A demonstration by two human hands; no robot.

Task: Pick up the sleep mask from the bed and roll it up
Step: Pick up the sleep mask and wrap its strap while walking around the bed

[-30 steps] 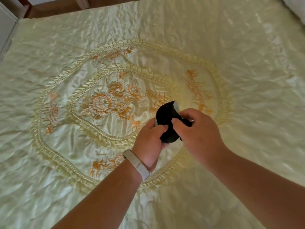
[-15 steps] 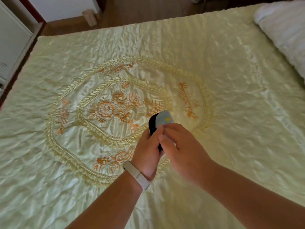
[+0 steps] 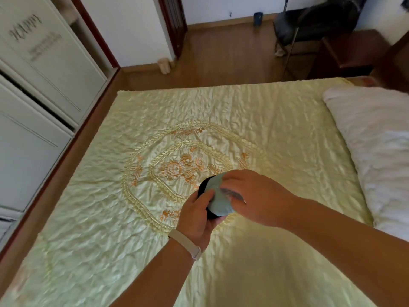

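The sleep mask (image 3: 218,199), black on one side and pale blue-grey on the other, is bunched into a curled bundle held above the bed (image 3: 155,120). My left hand (image 3: 197,218) grips its lower left side, thumb pressed on the blue face. My right hand (image 3: 254,196) wraps over its top and right side, fingers curled on it. A pale band sits on my left wrist. Much of the mask is hidden under my fingers.
The bed carries a pale yellow satin cover with an orange floral medallion (image 3: 181,167). A white pillow (image 3: 374,147) lies along the right side. White wardrobe doors (image 3: 33,89) stand at left, wooden floor beyond, and a dark chair (image 3: 309,25) at the far right.
The view has lifted, showing the room beyond the bed. My hands have turned the mask so its blue-grey face shows more, and the bundle looks more curled.
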